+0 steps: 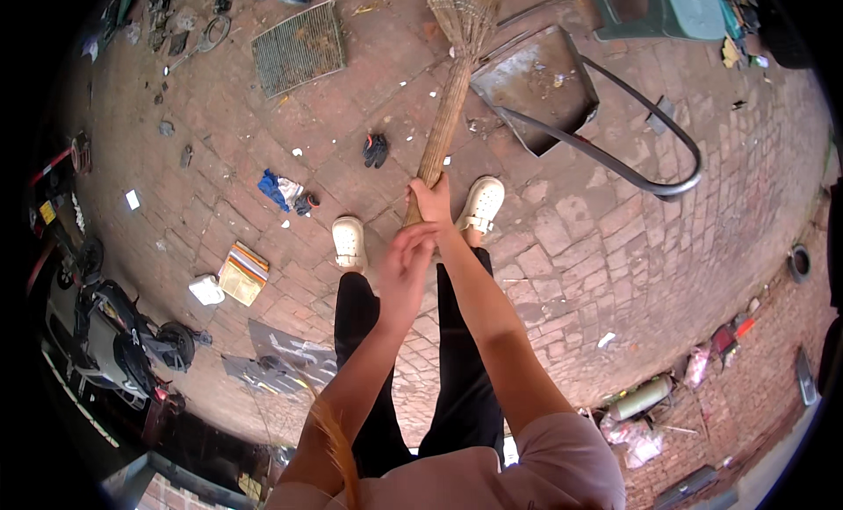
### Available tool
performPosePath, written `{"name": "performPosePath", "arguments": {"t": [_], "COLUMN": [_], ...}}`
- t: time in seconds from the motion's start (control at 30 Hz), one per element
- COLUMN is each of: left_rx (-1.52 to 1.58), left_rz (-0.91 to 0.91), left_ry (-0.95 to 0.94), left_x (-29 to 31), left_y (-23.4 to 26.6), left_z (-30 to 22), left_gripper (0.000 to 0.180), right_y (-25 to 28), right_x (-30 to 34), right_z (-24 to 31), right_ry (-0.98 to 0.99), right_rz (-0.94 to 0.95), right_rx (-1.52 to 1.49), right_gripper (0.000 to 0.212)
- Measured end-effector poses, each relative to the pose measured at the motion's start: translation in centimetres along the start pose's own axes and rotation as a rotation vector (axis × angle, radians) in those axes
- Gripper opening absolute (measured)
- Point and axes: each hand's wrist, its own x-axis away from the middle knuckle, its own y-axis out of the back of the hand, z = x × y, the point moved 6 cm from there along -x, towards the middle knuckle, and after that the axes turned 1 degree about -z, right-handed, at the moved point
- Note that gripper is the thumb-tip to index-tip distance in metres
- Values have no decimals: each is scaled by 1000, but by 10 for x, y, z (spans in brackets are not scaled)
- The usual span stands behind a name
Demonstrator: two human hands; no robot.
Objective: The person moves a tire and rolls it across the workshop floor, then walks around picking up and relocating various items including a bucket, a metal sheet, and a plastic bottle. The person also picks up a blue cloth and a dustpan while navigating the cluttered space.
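A straw broom point(449, 115) slants away from me, its bristle head spread at the top of the view. My right hand point(431, 200) is wrapped around the lower part of its handle. Slightly blurred, my left hand point(408, 257) is beside the right wrist, near the handle's end, with fingers loosely apart and no grip on the handle showing. The handle's very end is hidden behind my hands. Right of the bristles, a metal dustpan point(537, 89) with a long bent tube handle point(672, 163) rests on the brick floor.
Dark gloves point(375, 150), a blue and white cloth point(279, 190) and a booklet point(243, 275) lie around my cream clogs point(349, 241). A wire rack point(300, 49) is at the far left, a green plastic chair point(660, 10) at the far right. A motorbike point(123, 339) stands left.
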Motion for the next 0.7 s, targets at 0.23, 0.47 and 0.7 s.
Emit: {"name": "performPosePath", "arguments": {"t": [0.23,0.47,0.7], "left_rx": [534,1051,1069], "left_rz": [273,-18,-76], "left_ry": [540,496,277], "left_x": [-4,-58,40], "left_y": [-293,-313,-156], "left_z": [-32,-17,-73], "left_gripper": [72,27,29], "right_y": [82,148,128], "right_x": [170,291,391], "right_z": [102,149,169], "right_ry": [-140,-235,-630], "right_rz": [141,315,531], "right_rx": [227,207,478], "right_gripper": [35,41,20]}}
